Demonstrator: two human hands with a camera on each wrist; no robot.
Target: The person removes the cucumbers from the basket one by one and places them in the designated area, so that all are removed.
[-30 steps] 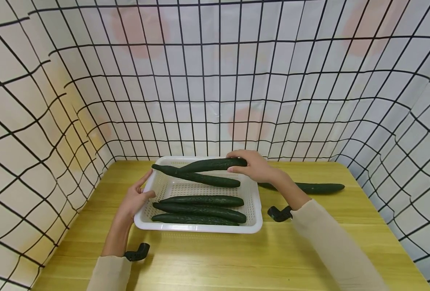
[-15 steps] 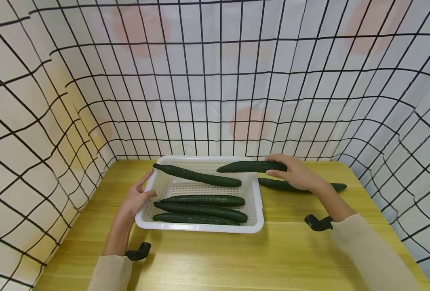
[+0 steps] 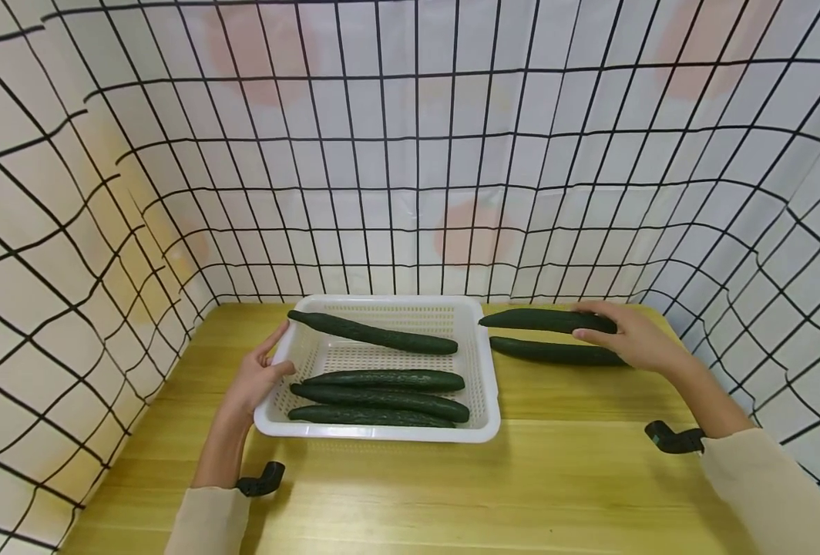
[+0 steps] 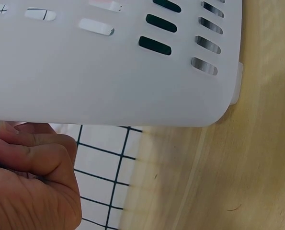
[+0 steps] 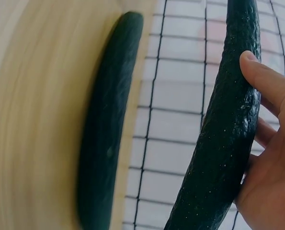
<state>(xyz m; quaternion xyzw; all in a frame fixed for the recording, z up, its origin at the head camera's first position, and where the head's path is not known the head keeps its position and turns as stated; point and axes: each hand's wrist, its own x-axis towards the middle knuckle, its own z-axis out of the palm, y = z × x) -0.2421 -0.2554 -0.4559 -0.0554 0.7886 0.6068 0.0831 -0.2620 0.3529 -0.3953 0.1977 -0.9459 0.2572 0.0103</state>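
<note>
Carried rightward, a cucumber (image 3: 538,320) gripped by the right hand (image 3: 633,336) stretches sideways, tapered end pointing left.

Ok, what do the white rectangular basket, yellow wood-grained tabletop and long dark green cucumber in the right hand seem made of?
White slotted basket: probably moulded plastic, semi-gloss; smooth wall, rounded slots.
Yellow tabletop: wood or wood-look laminate, satin sheen; streaked grain fits either.
Dark green cucumber in the right hand: apparently real vegetable, lightly glossy; bumpy, pale-flecked skin.

Wooden table (image 3: 396,493), black-gridded white backdrop (image 3: 396,166)
</note>
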